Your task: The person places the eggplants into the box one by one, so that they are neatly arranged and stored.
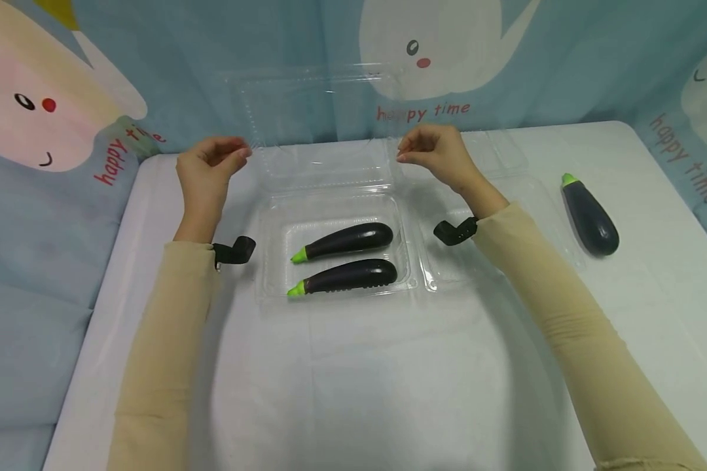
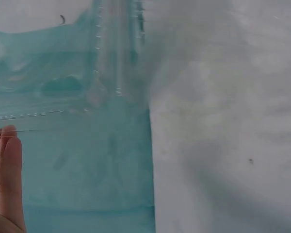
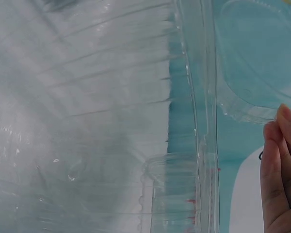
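A clear plastic clamshell box (image 1: 273, 212) lies on the table with its lid (image 1: 324, 186) raised at the back. Two toy eggplants, an upper one (image 1: 353, 240) and a lower one (image 1: 353, 276), rest side by side in the base, green stems to the left. My left hand (image 1: 203, 180) pinches the lid's left edge; the left wrist view shows its fingers (image 2: 9, 174) at that edge. On the opposite side, my right hand (image 1: 442, 157) pinches the lid's right edge between thumb and fingertips, as the right wrist view also shows.
A second clear plastic box (image 1: 448, 275) stands open just right of the first, partly under my right arm. Another toy eggplant (image 1: 590, 216) lies farther right on the white table (image 1: 359, 379). A blue printed curtain (image 1: 271, 39) hangs behind the table.
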Motion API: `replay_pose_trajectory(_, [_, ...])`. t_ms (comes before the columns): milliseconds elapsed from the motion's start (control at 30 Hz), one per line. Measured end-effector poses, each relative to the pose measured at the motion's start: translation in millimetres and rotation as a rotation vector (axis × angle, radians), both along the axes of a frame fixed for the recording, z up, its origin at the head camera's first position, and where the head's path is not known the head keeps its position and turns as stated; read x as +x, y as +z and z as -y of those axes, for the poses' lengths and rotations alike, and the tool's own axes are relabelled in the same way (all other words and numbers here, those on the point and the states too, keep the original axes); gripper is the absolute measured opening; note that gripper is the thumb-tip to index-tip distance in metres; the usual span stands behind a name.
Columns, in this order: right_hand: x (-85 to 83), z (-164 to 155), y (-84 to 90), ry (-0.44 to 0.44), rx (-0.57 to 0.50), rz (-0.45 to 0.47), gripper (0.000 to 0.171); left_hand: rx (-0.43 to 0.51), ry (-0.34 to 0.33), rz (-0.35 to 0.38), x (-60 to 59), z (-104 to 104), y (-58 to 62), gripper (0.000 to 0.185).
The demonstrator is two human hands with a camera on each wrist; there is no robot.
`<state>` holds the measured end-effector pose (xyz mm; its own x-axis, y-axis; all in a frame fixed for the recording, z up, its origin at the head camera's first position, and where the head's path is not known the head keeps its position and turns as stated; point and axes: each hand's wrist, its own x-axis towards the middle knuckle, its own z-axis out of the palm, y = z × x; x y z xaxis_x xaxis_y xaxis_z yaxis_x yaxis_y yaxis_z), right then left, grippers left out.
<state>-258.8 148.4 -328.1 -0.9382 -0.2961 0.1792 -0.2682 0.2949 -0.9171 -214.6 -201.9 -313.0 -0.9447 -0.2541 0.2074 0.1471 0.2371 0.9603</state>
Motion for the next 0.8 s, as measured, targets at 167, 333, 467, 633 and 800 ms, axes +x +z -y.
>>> replay_pose_trajectory(167, [0.8, 0.1, -0.3, -0.005, -0.018, -0.003, 0.016, 0.117, -0.021, -0.02, -2.1, -2.4, 8.5, 0.017])
replay_pose_trajectory(333, [0.7, 1.0, 1.5, -0.009, -0.008, 0.007, 0.019, 0.124, -0.016, -0.035, -2.0, -1.4, 8.3, 0.012])
replay_pose_trajectory(467, [-1.8, 1.2, 5.0, 0.007, 0.006, 0.016, 0.019, 0.124, -0.017, -0.045, -1.8, 0.5, 7.7, 0.008])
replay_pose_trajectory(633, [-5.7, 0.7, 13.7, 0.013, 0.003, 0.04, 0.015, 0.141, -0.019, -0.068, -1.4, 1.7, 8.7, 0.007])
replay_pose_trajectory(800, [-9.5, 3.5, 24.1, -0.009, -0.071, 0.033, 0.013, 0.156, -0.024, -0.087, -0.3, 1.5, 9.8, 0.005])
